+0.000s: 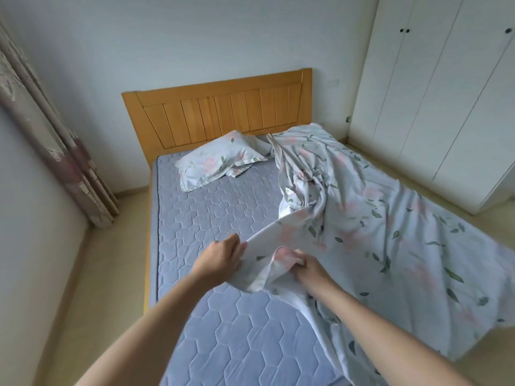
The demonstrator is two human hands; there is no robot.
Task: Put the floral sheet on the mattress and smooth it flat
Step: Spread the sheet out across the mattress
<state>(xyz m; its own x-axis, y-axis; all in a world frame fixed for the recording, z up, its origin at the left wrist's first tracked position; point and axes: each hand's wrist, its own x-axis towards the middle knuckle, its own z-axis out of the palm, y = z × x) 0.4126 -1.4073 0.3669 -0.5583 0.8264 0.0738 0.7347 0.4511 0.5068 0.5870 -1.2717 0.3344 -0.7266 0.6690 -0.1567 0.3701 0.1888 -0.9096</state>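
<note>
The floral sheet (pixel 376 218), pale blue with pink flowers and green leaves, lies crumpled over the right half of the quilted blue mattress (pixel 211 213) and hangs off its right side. Its left half is bunched toward the middle, leaving the mattress bare on the left. My left hand (pixel 220 259) grips the sheet's folded edge above the mattress centre. My right hand (pixel 309 267) grips a bunched fold of the same edge just to the right. Between the two hands the fabric sags in a loop.
A matching floral pillow (pixel 217 160) lies at the head, by the wooden headboard (pixel 220 112). A curtain (pixel 41 129) hangs at the left wall. White wardrobe doors (pixel 434 87) stand at the right. Floor runs along both sides of the bed.
</note>
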